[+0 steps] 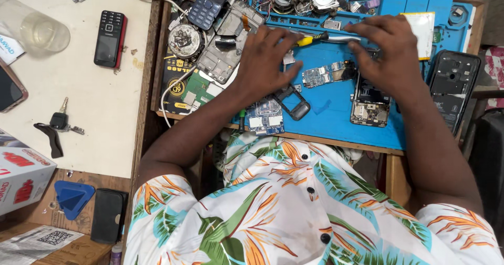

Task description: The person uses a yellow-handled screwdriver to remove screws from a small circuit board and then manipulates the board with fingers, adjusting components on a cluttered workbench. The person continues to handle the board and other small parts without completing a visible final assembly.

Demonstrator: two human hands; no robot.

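Note:
My left hand (268, 60) rests palm down on the blue work mat (336, 112), fingers spread over a small white part. My right hand (391, 49) lies at the mat's far right, its fingers closed around a screwdriver (323, 37) with a yellow and black handle that points left. Between my hands lies a small green circuit board (328, 75). An opened phone body (370, 105) sits just below my right hand. Near my left wrist are a black phone frame (294, 103) and another circuit board (266, 116).
Dismantled phone parts and round speaker units (185, 40) crowd the mat's left and far edge. A keypad phone (210, 2) lies at the top. A black back cover (452, 86) is at right. On the white table: a black-red phone (110, 38), keys (58, 124), a clear cup (34, 27).

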